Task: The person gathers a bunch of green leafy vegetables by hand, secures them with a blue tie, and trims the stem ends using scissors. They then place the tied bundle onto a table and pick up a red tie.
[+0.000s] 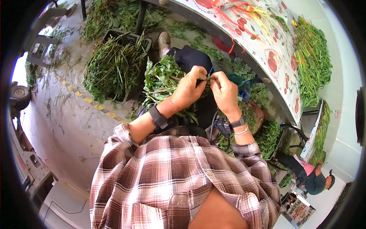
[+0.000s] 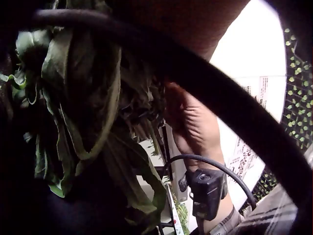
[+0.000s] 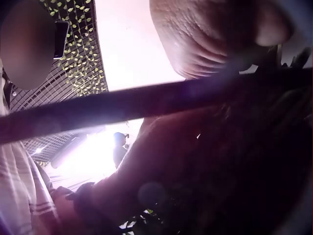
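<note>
Both hands meet above the person's lap in the head view. The left hand [image 1: 188, 88] has its fingers curled, with thumb and fingertips pinching a small dark and blue-green tie [image 1: 208, 77]. From the other side the right hand [image 1: 225, 93] pinches the same tie, its fingertips nearly touching the left ones. A leafy green bunch [image 1: 162, 82] lies below and beside the left hand; its leaves [image 2: 80, 98] hang close to the left wrist camera. Part of the right hand [image 2: 195, 122] shows in the left wrist view. Dark shadow hides the fingertips in both wrist views.
A black crate [image 1: 144, 42] heaped with cut greens [image 1: 114, 66] stands on the floor at left. A table with a patterned cloth [image 1: 274, 65] curves along the upper right, bearing red and yellow ties [image 1: 244, 15] and bundled greens [image 1: 312, 61]. Another person [image 1: 314, 181] is at lower right.
</note>
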### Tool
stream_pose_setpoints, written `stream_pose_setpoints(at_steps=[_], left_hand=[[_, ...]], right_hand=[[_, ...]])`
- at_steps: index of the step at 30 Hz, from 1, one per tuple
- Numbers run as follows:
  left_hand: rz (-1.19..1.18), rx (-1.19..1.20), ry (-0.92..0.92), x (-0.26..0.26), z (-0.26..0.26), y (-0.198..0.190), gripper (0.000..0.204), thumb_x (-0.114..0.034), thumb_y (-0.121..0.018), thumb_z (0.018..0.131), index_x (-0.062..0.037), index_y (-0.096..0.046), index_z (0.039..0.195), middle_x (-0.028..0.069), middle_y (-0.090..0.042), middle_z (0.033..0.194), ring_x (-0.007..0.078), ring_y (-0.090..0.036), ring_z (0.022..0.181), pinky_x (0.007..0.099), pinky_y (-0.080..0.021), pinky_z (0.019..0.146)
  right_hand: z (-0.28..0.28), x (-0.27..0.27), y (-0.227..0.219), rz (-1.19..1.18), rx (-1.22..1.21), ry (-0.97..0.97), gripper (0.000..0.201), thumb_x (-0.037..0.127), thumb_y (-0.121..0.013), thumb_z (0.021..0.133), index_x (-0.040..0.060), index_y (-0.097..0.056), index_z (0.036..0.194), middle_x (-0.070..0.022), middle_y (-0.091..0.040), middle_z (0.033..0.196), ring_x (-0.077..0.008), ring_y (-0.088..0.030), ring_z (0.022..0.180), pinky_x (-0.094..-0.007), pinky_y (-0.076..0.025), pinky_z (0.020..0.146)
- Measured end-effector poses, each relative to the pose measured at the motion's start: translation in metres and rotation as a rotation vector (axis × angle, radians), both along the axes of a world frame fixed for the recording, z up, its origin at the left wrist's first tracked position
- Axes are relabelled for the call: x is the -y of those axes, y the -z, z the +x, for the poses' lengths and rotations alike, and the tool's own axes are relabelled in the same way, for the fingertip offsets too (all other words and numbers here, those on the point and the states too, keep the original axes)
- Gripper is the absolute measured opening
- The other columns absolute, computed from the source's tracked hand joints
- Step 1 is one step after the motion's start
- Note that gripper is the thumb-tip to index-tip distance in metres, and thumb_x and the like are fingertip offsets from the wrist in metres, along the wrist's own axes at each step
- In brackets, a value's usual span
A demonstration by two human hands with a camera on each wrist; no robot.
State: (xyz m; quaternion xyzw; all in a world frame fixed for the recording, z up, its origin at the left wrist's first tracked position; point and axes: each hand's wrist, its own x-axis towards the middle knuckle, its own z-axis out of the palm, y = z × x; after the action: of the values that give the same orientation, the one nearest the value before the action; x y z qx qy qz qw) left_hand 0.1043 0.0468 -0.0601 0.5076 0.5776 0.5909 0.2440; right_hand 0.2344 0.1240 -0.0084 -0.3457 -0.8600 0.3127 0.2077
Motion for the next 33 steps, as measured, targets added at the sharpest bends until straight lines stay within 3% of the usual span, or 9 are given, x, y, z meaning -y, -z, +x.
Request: stream_pose_setpoints(at_steps=[4,5,9,15,21,26,33], left_hand=[[-0.005,0.018,-0.019,-0.001,0.002,0.003,0.031,0.007,-0.063,0.080,-0.0013,-0.047,0.106,0.0106,-0.062,0.092,0.0219,-0.066,0.091,0.0305,-0.050,0.078],[-0.013,0.086,-0.007,-0.001,0.001,0.001,0.025,0.004,-0.063,0.080,-0.0018,-0.048,0.100,0.0147,-0.061,0.096,0.0371,-0.062,0.088,0.0387,-0.049,0.074],[-0.052,0.138,-0.016,-0.001,-0.002,-0.004,0.028,0.003,-0.063,0.080,-0.0025,-0.047,0.102,0.0134,-0.063,0.089,0.0338,-0.064,0.084,0.0367,-0.050,0.073],[-0.107,0.115,0.000,-0.002,-0.004,-0.003,0.029,0.003,-0.062,0.081,-0.0028,-0.046,0.104,0.0141,-0.063,0.086,0.0324,-0.065,0.082,0.0360,-0.050,0.071],[-0.101,0.068,0.006,-0.002,-0.001,0.001,0.029,0.005,-0.061,0.079,-0.0024,-0.046,0.103,0.0149,-0.061,0.090,0.0348,-0.063,0.084,0.0384,-0.049,0.072],[-0.033,0.039,0.030,0.000,0.001,0.001,0.032,0.006,-0.061,0.076,-0.0026,-0.046,0.103,0.0146,-0.058,0.096,0.0359,-0.060,0.089,0.0390,-0.049,0.074],[-0.014,0.051,0.056,0.002,-0.001,0.001,0.035,0.008,-0.061,0.074,-0.0027,-0.046,0.104,0.0135,-0.056,0.098,0.0344,-0.060,0.091,0.0390,-0.049,0.076]], right_hand=[[0.000,0.000,0.001,-0.019,-0.018,0.031,0.009,0.005,-0.060,0.084,0.0053,-0.057,0.093,-0.0151,-0.064,0.079,-0.0341,-0.064,0.070,-0.0377,-0.049,0.060],[0.001,0.000,0.003,-0.037,-0.031,0.037,0.009,0.005,-0.060,0.084,0.0050,-0.058,0.092,-0.0154,-0.064,0.079,-0.0338,-0.064,0.070,-0.0372,-0.049,0.059],[0.008,-0.003,0.006,-0.224,-0.194,-0.013,0.010,-0.002,-0.061,0.083,0.0037,-0.061,0.092,-0.0094,-0.062,0.084,-0.0196,-0.061,0.070,-0.0287,-0.048,0.063],[0.007,-0.002,-0.005,-0.038,-0.277,-0.174,0.015,-0.007,-0.063,0.080,0.0035,-0.062,0.091,-0.0055,-0.055,0.099,-0.0153,-0.058,0.082,-0.0262,-0.048,0.069],[-0.001,0.000,-0.004,0.047,-0.210,-0.229,0.019,-0.005,-0.063,0.079,0.0053,-0.061,0.094,-0.0068,-0.062,0.106,-0.0265,-0.065,0.082,-0.0324,-0.054,0.069],[0.000,-0.003,0.003,0.094,-0.041,-0.157,0.016,-0.003,-0.059,0.080,0.0062,-0.057,0.093,-0.0113,-0.061,0.093,-0.0343,-0.062,0.075,-0.0394,-0.050,0.063],[-0.004,0.005,0.002,0.093,-0.031,-0.044,0.012,-0.002,-0.060,0.080,0.0045,-0.053,0.088,-0.0131,-0.061,0.080,-0.0350,-0.061,0.072,-0.0407,-0.048,0.061]])
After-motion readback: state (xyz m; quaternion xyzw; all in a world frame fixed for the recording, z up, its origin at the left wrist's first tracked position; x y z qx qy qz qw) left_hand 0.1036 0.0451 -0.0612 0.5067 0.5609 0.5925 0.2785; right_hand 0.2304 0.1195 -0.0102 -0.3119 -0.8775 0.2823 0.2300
